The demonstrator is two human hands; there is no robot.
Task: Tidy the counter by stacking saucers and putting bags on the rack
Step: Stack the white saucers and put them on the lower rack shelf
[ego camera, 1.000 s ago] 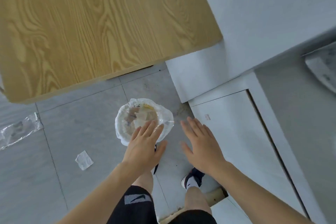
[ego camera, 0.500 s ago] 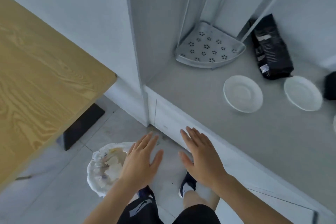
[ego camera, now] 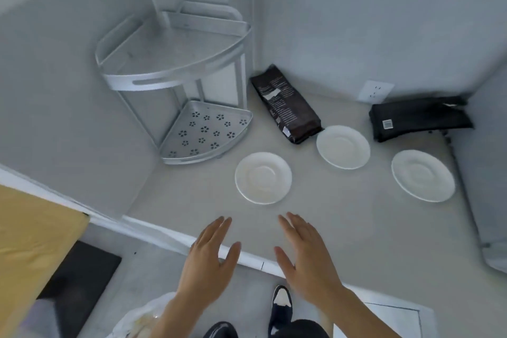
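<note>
Three white saucers lie apart on the grey counter (ego camera: pixel 343 228): a left saucer (ego camera: pixel 263 177), a middle saucer (ego camera: pixel 343 146) and a right saucer (ego camera: pixel 422 175). A dark brown bag (ego camera: pixel 285 104) lies flat beside the rack, touching the middle saucer's rim. A black bag (ego camera: pixel 417 118) rests at the back right. The two-tier metal corner rack (ego camera: pixel 175 63) stands at the back left with both shelves bare. My left hand (ego camera: pixel 211 261) and my right hand (ego camera: pixel 307 255) hover over the counter's front edge, fingers spread, holding nothing.
A wall socket (ego camera: pixel 375 90) sits behind the bags. A wooden table (ego camera: pixel 30 241) is at the lower left. A lined bin (ego camera: pixel 140 321) stands on the floor by my feet. A pale object (ego camera: pixel 485 214) borders the counter on the right.
The view has swung up from the floor and bin to the counter. Both hands now hover over the counter's front edge, still spread and holding nothing.
</note>
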